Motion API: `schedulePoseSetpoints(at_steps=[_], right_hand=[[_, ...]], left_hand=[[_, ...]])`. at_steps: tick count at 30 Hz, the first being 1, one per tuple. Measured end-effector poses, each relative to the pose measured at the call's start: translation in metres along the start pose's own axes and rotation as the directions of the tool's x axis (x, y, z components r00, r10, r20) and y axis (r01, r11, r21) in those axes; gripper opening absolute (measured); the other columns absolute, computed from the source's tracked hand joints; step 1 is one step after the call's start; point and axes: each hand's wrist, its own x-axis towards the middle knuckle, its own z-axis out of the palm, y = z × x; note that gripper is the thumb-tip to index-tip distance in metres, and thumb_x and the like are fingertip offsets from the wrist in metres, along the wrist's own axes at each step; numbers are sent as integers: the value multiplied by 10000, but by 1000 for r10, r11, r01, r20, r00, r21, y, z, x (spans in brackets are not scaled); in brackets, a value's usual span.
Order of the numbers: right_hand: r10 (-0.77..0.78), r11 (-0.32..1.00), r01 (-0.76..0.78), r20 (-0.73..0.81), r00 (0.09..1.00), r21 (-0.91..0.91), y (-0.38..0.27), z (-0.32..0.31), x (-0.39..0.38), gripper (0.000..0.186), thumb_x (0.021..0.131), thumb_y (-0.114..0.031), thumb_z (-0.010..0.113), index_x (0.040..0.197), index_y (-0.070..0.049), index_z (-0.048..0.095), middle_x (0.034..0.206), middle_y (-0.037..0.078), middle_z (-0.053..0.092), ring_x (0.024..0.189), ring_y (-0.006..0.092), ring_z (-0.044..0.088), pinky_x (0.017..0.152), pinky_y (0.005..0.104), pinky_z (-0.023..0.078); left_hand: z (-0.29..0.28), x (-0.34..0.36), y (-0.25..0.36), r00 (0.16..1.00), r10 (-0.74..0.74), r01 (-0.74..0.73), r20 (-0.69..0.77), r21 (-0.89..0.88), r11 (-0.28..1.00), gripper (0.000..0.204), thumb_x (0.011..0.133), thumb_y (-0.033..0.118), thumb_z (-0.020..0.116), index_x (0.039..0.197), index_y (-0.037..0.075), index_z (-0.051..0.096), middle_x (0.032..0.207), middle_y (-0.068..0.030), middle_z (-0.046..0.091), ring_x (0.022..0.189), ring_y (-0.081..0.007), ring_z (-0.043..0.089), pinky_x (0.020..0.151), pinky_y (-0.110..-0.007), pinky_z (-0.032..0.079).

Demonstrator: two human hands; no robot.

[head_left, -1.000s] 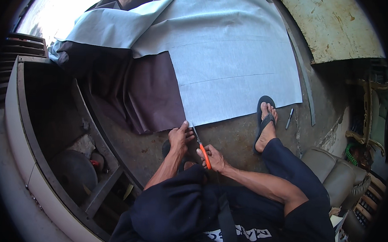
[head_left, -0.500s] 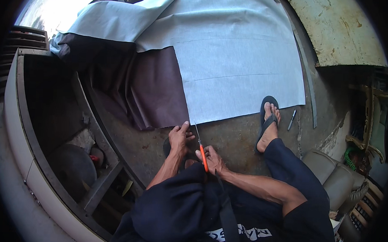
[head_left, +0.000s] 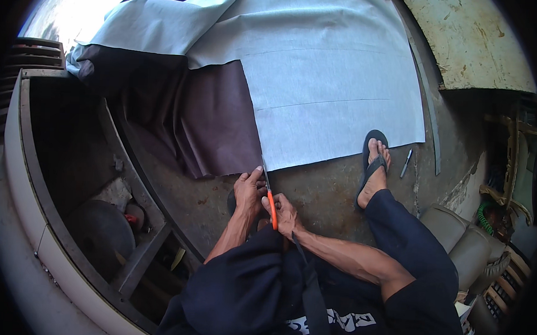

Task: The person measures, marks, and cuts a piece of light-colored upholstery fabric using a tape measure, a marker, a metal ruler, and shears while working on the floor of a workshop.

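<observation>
The big pale grey cloth sheet [head_left: 332, 80] sits a bit lower than before. The right hand [head_left: 283, 213] grips orange-handled scissors [head_left: 269, 194], pointing away up along the sheet's edge. The left hand [head_left: 249, 190] presses the dark brown cloth [head_left: 219, 123].

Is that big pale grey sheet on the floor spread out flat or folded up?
Mostly spread flat: the sheet lies open across the floor, with only its far left corner folded over.

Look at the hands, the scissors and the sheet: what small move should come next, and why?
Probably close the scissors and ease them forward. The right hand holds their orange handles, the blades sit at the near edge of the grey sheet, and the left hand steadies the maroon material beside it.
</observation>
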Motion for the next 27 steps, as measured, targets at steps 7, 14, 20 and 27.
schedulePoseSetpoints(at_steps=[7, 14, 20, 27], right_hand=[[-68, 995, 67, 12, 998, 71, -2, -2, 16, 517, 941, -578, 605, 1009, -67, 555, 677, -1, 519, 576, 77, 522, 512, 250, 437], [-14, 1000, 15, 31, 999, -16, -18, -1, 27, 515, 942, -571, 607, 1001, -65, 538, 660, -7, 500, 547, 81, 515, 492, 254, 448], [-76, 969, 61, 52, 996, 239, -28, 1, 58, 525, 941, -553, 619, 1014, -40, 532, 691, -3, 525, 544, 70, 531, 466, 239, 470], [-68, 971, 59, 33, 997, 234, -35, 2, 67, 552, 923, -587, 623, 986, -49, 513, 730, 8, 537, 553, 79, 536, 481, 240, 471]], left_hand=[[0, 0, 0, 1000, 4, -4, 18, 3, 1000, 206, 891, 135, 732, 889, 77, 535, 796, -46, 607, 654, -124, 577, 551, -274, 481], [-11, 7, -1, 998, 66, -66, -12, 29, 997, 208, 891, 127, 734, 865, 45, 544, 779, -68, 622, 654, -151, 608, 591, -280, 507], [-8, 1, 2, 997, 56, -56, 44, 5, 998, 218, 900, 130, 724, 907, 38, 526, 836, -93, 653, 723, -176, 664, 648, -277, 540], [-14, 2, 5, 995, 54, -58, 78, 48, 997, 243, 902, 140, 727, 945, 51, 505, 868, -86, 656, 734, -171, 671, 637, -273, 543]])
